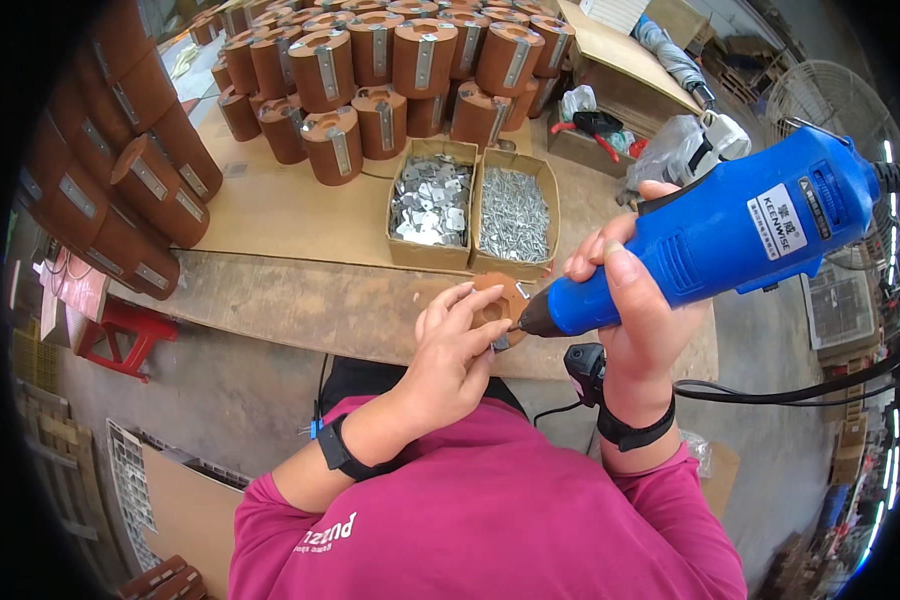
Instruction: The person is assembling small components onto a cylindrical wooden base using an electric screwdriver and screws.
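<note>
Centre of frame: the left hand (457, 345) is closed around a small round brown piece (498, 297), fingers curled over its near rim and thumb beneath, apparently to steady it at the front edge of the wooden bench (300, 300). The right hand (625, 300) is wrapped fully around the barrel of a blue powered hand tool (730, 235), thumb laid along the top. The tool slopes down from the upper right so that its dark tip meets the brown piece; the angle appears chosen to bring the tip squarely onto the face. A black cable (800, 392) trails off to the right from the tool's rear end.

Just beyond the hands, at centre top, stand two open cardboard boxes side by side, within easy reach: the left box (430, 205) holds flat metal plates, the right box (513, 212) holds thin metal pins or screws; contents too many to count.

Upper left and top: stacked brown cylinders with metal straps (370, 75), well over twenty, exact count not possible. One red stool (120, 335) stands at left under the bench. One wristband on each wrist.
</note>
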Motion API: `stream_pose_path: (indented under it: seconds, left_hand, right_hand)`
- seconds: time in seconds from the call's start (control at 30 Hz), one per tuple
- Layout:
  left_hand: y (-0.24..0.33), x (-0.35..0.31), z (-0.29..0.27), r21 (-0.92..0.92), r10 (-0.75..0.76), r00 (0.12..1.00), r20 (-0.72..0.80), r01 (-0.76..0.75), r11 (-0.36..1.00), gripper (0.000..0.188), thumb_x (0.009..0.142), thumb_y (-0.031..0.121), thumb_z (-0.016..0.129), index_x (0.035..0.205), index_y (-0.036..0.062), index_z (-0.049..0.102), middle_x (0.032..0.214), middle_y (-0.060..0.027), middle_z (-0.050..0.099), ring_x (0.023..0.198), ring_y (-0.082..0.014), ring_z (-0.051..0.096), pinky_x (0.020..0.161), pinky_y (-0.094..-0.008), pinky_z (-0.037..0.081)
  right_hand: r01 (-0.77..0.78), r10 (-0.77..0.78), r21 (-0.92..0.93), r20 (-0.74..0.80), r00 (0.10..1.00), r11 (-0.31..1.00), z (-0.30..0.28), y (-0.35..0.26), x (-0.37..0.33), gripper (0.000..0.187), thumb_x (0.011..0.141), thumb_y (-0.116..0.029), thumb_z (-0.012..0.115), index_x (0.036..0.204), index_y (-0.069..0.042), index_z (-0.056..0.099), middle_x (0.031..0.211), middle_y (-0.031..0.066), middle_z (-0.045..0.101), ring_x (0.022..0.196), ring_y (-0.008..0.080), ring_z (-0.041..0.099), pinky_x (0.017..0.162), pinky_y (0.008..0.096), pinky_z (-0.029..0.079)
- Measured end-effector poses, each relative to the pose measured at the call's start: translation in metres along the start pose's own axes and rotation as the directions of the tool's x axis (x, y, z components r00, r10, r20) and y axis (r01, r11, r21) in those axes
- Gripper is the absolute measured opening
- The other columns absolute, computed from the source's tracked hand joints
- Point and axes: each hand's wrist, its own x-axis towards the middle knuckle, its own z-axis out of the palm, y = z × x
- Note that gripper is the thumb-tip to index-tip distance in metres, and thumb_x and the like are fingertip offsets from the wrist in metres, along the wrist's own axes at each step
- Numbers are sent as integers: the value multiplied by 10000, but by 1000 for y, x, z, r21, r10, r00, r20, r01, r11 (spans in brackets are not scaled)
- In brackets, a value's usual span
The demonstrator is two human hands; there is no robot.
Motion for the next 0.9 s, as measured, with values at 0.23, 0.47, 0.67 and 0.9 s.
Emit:
stream_pose_path:
  seconds: [0.23,0.47,0.67,0.9]
  left_hand:
    - [-2,-1,2,-7,-20,1000,11,20,1000,332,671,-8,523,996,46,562,1227,-150,401,1146,-371,305,944,-457,225]
    - [-1,1,2,54,-56,998,-30,58,997,402,643,117,632,1028,74,525,1256,-164,335,1167,-378,251,938,-470,181]
    - [-5,8,8,141,-89,993,-72,99,985,508,558,179,731,999,94,494,1269,-224,275,1168,-423,242,945,-487,205]
    - [-11,7,19,61,-61,992,-106,68,996,420,560,91,737,910,55,507,1257,-208,285,1031,-335,438,793,-382,421]
  right_hand:
    - [-16,17,-18,44,999,1000,1,4,-1,482,712,14,539,1143,12,323,708,101,495,623,186,527,598,346,464]
    - [-72,75,-35,73,995,997,6,6,3,419,716,13,544,1080,-9,338,697,88,494,616,183,530,597,323,457]
    - [-78,78,34,0,997,996,12,10,8,159,668,47,599,802,-2,528,692,18,548,600,67,529,525,199,428]
    - [-83,82,13,34,996,996,16,8,6,98,664,37,609,725,-7,546,672,13,554,584,66,530,515,196,423]
